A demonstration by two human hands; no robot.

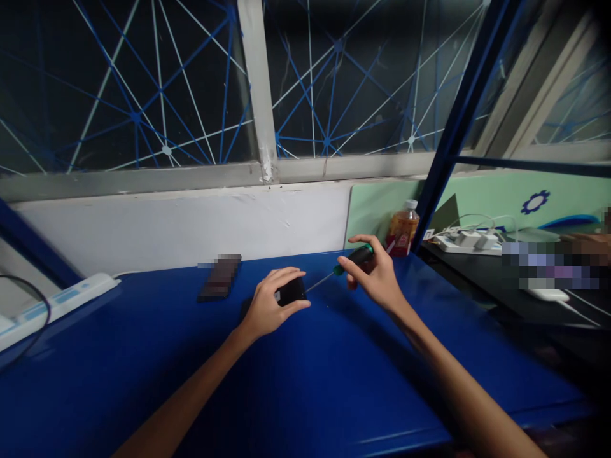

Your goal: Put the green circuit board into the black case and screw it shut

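Observation:
My left hand [273,303] is closed around a small black box-shaped device [292,292], steadying it just above or on the blue table; its underside is hidden. A small pale label shows on it beside my fingers. In my right hand [377,277] is a screwdriver [359,256] with a black and green handle, gripped between thumb and fingers. Its thin metal shaft slants down to the left, and the tip meets the right end of the black device. Whether a screw sits at the tip is too small to tell.
A dark flat object [220,277], partly blurred, lies on the blue table [305,394] left of my hands. At the far left is a white power strip [52,308] with a cable. A drink bottle [403,229] stands back right, near another power strip [470,242] and a blue frame post.

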